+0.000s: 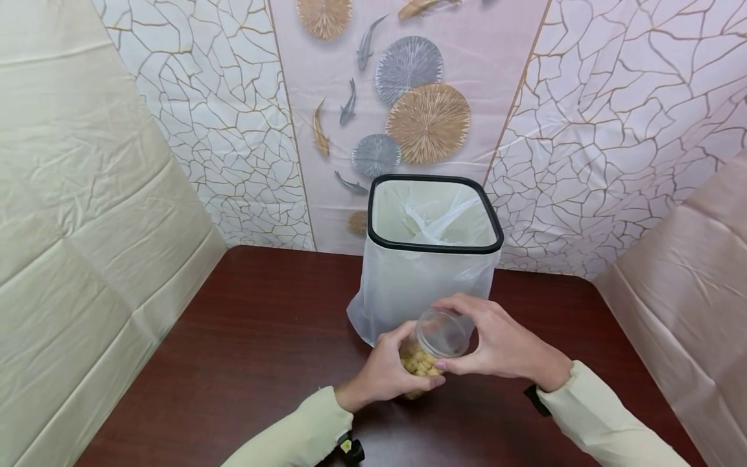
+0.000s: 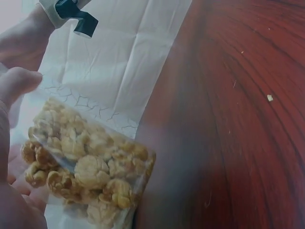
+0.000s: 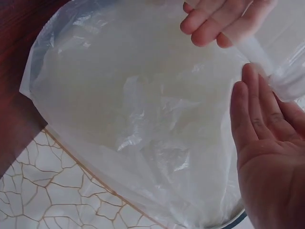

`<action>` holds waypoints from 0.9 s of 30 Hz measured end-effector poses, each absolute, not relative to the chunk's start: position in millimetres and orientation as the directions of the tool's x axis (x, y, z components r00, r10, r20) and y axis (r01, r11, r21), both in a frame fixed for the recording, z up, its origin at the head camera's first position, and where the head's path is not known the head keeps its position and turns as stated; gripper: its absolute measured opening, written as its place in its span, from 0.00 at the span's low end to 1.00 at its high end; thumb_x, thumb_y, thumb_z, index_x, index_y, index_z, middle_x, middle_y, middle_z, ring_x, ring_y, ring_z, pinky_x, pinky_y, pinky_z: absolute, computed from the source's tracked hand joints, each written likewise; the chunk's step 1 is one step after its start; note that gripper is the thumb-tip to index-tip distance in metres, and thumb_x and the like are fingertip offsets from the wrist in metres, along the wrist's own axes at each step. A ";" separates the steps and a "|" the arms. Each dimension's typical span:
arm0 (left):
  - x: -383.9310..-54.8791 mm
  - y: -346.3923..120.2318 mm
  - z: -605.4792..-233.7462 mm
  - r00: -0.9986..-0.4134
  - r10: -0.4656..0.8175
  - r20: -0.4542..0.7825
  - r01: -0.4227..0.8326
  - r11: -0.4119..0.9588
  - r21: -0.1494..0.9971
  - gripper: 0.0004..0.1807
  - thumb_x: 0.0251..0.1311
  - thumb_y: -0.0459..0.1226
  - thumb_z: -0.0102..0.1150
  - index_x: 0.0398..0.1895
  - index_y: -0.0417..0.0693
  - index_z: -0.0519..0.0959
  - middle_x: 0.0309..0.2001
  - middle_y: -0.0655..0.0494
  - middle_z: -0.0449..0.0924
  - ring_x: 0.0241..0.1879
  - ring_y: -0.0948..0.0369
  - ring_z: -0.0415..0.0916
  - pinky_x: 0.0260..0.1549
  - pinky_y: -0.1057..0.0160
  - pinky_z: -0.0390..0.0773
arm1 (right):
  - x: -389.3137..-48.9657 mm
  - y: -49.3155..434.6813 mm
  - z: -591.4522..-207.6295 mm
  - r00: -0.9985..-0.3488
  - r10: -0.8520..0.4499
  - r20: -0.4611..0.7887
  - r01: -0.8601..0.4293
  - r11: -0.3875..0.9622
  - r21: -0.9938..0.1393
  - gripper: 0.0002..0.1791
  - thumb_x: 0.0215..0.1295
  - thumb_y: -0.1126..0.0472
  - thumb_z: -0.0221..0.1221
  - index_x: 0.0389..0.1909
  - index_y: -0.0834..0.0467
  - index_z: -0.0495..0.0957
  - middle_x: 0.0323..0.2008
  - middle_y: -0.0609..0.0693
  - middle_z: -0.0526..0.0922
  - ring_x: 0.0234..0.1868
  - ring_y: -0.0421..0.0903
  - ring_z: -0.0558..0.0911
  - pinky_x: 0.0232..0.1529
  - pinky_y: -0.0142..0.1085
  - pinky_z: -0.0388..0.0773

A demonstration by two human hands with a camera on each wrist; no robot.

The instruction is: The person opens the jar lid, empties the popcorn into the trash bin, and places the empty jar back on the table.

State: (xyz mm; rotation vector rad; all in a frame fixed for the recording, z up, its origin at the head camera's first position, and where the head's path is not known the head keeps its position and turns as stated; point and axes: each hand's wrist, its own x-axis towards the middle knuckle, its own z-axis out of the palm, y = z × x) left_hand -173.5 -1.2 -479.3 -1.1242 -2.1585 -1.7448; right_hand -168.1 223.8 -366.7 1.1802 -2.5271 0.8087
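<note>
A clear plastic jar [image 1: 413, 350] partly filled with caramel popcorn [image 2: 93, 167] is tilted above the table, in front of the bin. My left hand [image 1: 382, 371] grips the jar round its side, thumb across the front. At the jar's upper end, my right hand [image 1: 502, 340] holds the clear round lid [image 1: 445, 332] by its edge, thumb below and fingers above. The right wrist view shows the right hand [image 3: 269, 176] with its fingers at the clear plastic, across from the left fingers [image 3: 228, 21].
Just behind the jar stands a white bin [image 1: 428, 279] lined with a translucent bag, its black rim [image 1: 438, 248] facing up. The dark red-brown table [image 1: 262, 337] carries a small pale crumb [image 2: 269, 98]. Patterned cloth [image 1: 233, 117] hangs behind, with pale cloth along both sides.
</note>
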 end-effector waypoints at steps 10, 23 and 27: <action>-171.5 -30.0 -469.4 -0.725 0.431 0.538 0.671 0.262 0.694 0.46 0.40 0.39 0.87 0.67 0.46 0.76 0.57 0.52 0.86 0.52 0.63 0.83 0.54 0.63 0.84 | -167.4 215.2 -366.1 -0.643 -0.650 0.405 -0.764 0.514 -0.389 0.45 0.50 0.40 0.80 0.64 0.60 0.77 0.52 0.43 0.84 0.50 0.38 0.84 0.47 0.35 0.85; -166.4 -57.7 -462.3 -0.713 0.420 0.562 0.689 0.568 0.450 0.47 0.37 0.42 0.86 0.67 0.47 0.76 0.60 0.54 0.84 0.54 0.59 0.85 0.51 0.58 0.86 | -162.2 197.5 -380.7 -0.710 -0.583 0.394 -0.703 0.567 -0.429 0.42 0.49 0.37 0.79 0.60 0.56 0.79 0.48 0.46 0.86 0.49 0.41 0.85 0.51 0.42 0.85; -165.7 -62.1 -463.0 -0.700 0.416 0.580 0.681 0.635 0.366 0.48 0.36 0.44 0.87 0.67 0.47 0.78 0.60 0.53 0.85 0.55 0.58 0.85 0.47 0.58 0.88 | -162.1 191.7 -384.9 -0.729 -0.563 0.390 -0.684 0.582 -0.440 0.42 0.49 0.36 0.79 0.59 0.56 0.80 0.47 0.45 0.86 0.48 0.40 0.85 0.51 0.43 0.85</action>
